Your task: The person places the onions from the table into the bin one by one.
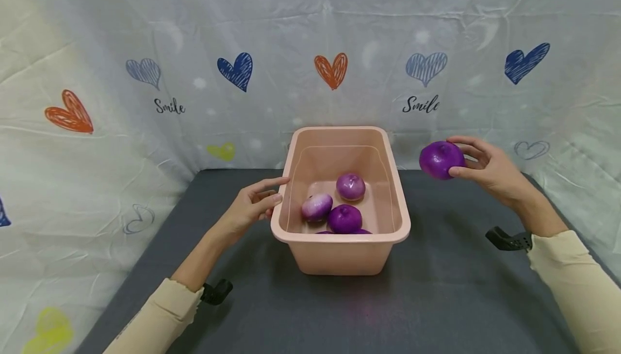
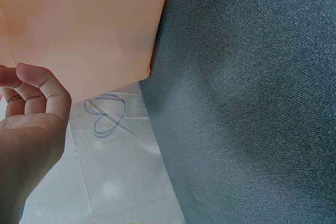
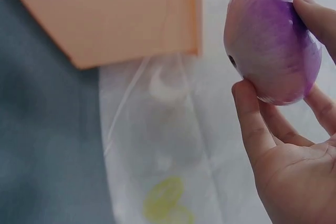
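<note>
A glossy purple onion (image 1: 440, 160) is held up to the right of the bin, above the table's far side. My right hand (image 1: 495, 173) grips it between thumb and fingers; the right wrist view shows the onion (image 3: 273, 45) at the fingertips, with the palm behind it. My left hand (image 1: 249, 206) holds the left rim of a peach plastic bin (image 1: 342, 257), index finger over the edge and thumb beside it. Inside the bin lie several onions, among them a pale one (image 1: 317, 207), a dark one (image 1: 345, 219) and one farther back (image 1: 351, 187). The near rim partly hides others.
The bin stands on a dark grey table (image 1: 436, 300). Behind the table hangs a pale curtain (image 1: 291, 30) printed with hearts and the word Smile; it also runs along the left and right sides. Both wrists wear black straps.
</note>
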Motion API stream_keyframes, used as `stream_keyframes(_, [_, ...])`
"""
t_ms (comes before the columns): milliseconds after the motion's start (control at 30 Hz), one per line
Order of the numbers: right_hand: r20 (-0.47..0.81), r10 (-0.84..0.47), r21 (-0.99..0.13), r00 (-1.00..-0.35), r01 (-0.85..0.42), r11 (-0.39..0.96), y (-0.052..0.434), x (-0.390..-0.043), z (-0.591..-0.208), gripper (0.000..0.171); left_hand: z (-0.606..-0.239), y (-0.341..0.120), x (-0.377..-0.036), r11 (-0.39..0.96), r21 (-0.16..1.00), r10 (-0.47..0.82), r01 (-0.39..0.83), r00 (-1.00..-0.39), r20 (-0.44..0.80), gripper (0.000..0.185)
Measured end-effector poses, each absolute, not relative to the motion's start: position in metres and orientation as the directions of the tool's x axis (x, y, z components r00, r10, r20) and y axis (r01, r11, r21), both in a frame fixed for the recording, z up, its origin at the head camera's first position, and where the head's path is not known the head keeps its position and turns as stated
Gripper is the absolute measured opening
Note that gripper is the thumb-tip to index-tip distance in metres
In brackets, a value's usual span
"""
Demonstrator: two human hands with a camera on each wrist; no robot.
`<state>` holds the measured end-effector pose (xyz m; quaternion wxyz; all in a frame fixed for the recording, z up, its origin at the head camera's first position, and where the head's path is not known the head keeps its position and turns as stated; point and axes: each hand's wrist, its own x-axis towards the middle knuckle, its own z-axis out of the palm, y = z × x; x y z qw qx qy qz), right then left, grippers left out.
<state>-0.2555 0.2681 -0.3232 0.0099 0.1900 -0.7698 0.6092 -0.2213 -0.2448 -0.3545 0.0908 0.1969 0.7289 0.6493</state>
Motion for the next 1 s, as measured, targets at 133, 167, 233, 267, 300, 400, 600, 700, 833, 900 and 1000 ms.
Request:
stream_keyframes(133, [0.276,-0.314,-0.927,-0.909,-0.338,0.164,0.251,-0.259,-0.314,0.06,-0.354,-0.245,-0.22,0.083,0.983,0.403,0.164,-0.908,0.118,0.046])
stream_keyframes(167, [0.281,-0.326,-0.926,-0.902,-0.344,0.153,0.247,-0.26,-0.312,0.06,-0.354,-0.246,-0.22,0.084,0.983,0.402,0.162,-0.908,0.115,0.046])
stream_keyframes(233, [0.296,-0.35,-0.924,-0.889,-0.359,0.132,0.238,-0.263,-0.308,0.06,-0.354,-0.246,-0.219,0.085,0.983,0.402,0.161,-0.909,0.115,0.046])
stream_keyframes(267, [0.302,-0.361,-0.922,-0.882,-0.366,0.123,0.234,-0.264,-0.307,0.06,-0.354,-0.247,-0.219,0.086,0.983,0.401,0.161,-0.909,0.114,0.046])
stream_keyframes(300, [0.308,-0.373,-0.921,-0.875,-0.372,0.114,0.23,-0.265,-0.305,0.06,-0.353,-0.247,-0.219,0.086,0.983,0.4,0.161,-0.909,0.114,0.046])
stream_keyframes(400, [0.327,-0.41,-0.916,-0.851,-0.392,0.084,0.217,-0.268,-0.299,0.06,-0.353,-0.246,-0.219,0.086,0.983,0.395,0.161,-0.912,0.114,0.046])
stream_keyframes(600, [0.355,-0.463,-0.904,-0.812,-0.425,0.052,0.194,-0.273,-0.295,0.062,-0.355,-0.245,-0.221,0.081,0.983,0.404,0.167,-0.907,0.121,0.046])
stream_keyframes(700, [0.362,-0.501,-0.903,-0.786,-0.429,0.021,0.185,-0.274,-0.296,0.062,-0.357,-0.243,-0.221,0.08,0.983,0.406,0.167,-0.906,0.121,0.047])
stream_keyframes(833, [0.38,-0.541,-0.899,-0.75,-0.438,-0.024,0.175,-0.276,-0.298,0.063,-0.356,-0.241,-0.221,0.08,0.983,0.404,0.165,-0.907,0.119,0.047])
stream_keyframes(900, [0.391,-0.552,-0.896,-0.737,-0.442,-0.044,0.172,-0.276,-0.298,0.063,-0.355,-0.24,-0.221,0.078,0.984,0.404,0.162,-0.907,0.118,0.046])
stream_keyframes(1000, [0.397,-0.558,-0.893,-0.729,-0.448,-0.049,0.17,-0.277,-0.299,0.063,-0.355,-0.238,-0.222,0.079,0.984,0.407,0.159,-0.906,0.114,0.046])
